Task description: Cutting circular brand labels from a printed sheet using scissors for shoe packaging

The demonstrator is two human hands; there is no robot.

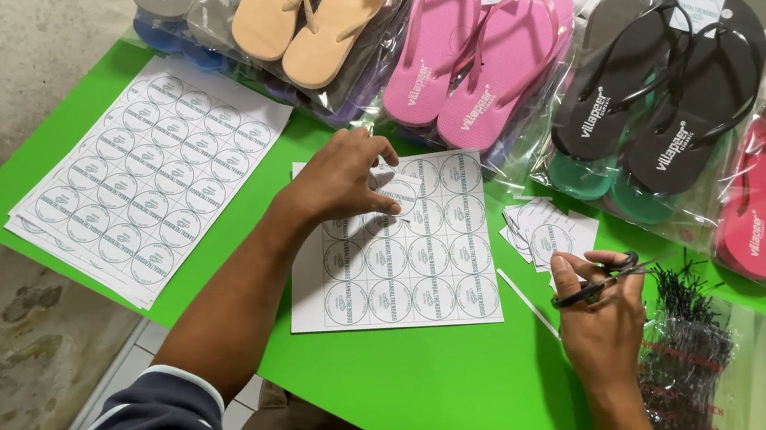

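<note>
On the green table (435,405), at the centre of the view, a white sheet of round labels (417,261) is laid flat, printed with rows of grey-green ringed circles; its upper left corner has been cut away. The left hand (340,178) is pressed on that sheet at its eleven o'clock corner, fingers curled and pinching a small cut label (398,193). At three o'clock from the sheet, black scissors (598,280) are gripped in the right hand (601,324), which is closed through the handles. A small pile of cut labels (547,232) is seen just above that hand. At nine o'clock a stack of uncut sheets (146,175) is laid. Bagged flip-flops (489,49) are ranged along twelve o'clock.
</note>
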